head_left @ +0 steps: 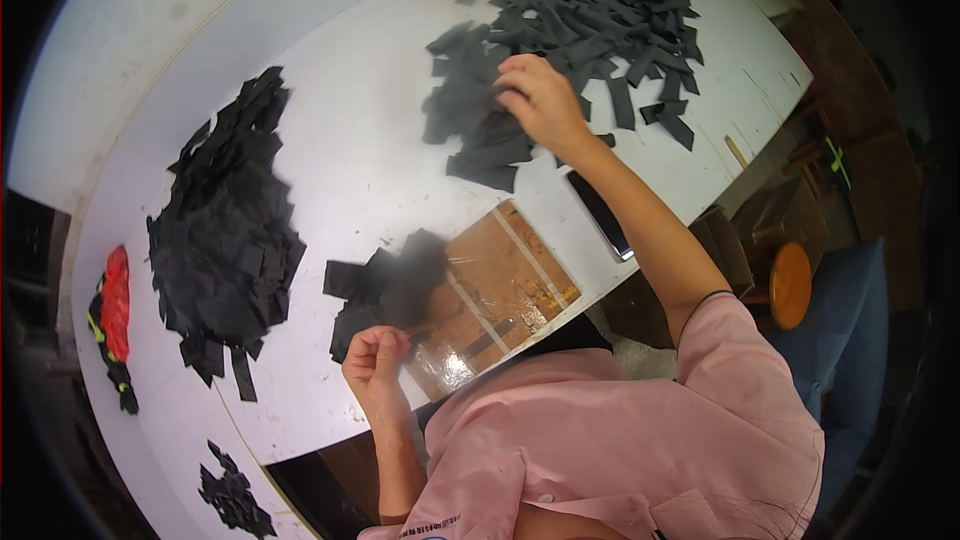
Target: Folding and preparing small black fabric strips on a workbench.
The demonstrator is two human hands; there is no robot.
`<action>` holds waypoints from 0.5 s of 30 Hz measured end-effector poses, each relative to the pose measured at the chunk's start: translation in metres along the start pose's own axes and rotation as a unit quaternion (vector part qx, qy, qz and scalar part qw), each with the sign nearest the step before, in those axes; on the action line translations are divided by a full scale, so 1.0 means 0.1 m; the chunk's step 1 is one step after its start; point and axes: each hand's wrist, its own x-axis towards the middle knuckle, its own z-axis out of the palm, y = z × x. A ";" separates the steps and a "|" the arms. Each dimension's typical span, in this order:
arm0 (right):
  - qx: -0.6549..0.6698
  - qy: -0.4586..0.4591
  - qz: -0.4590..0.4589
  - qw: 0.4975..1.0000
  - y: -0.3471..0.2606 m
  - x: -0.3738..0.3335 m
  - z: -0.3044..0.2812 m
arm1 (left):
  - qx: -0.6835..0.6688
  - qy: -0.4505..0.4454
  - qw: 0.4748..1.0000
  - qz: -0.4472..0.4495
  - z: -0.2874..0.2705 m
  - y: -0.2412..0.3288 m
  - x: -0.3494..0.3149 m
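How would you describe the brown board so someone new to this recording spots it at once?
Start at the large white table, on its near edge by the person's pink shirt. There, between the left hand and the dark phone, lies a flat, rectangular board. Its glossy brown surface, crossed by pale bands, sets it apart from the loose black pieces at its left.

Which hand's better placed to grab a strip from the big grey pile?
Likely the right hand: it's over the grey pile, while the left hand is beside the brown board.
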 end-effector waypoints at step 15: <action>0.348 -0.241 0.064 0.904 -1.42 -0.07 -1.05 | -0.062 0.011 0.998 0.012 -0.10 0.06 -0.08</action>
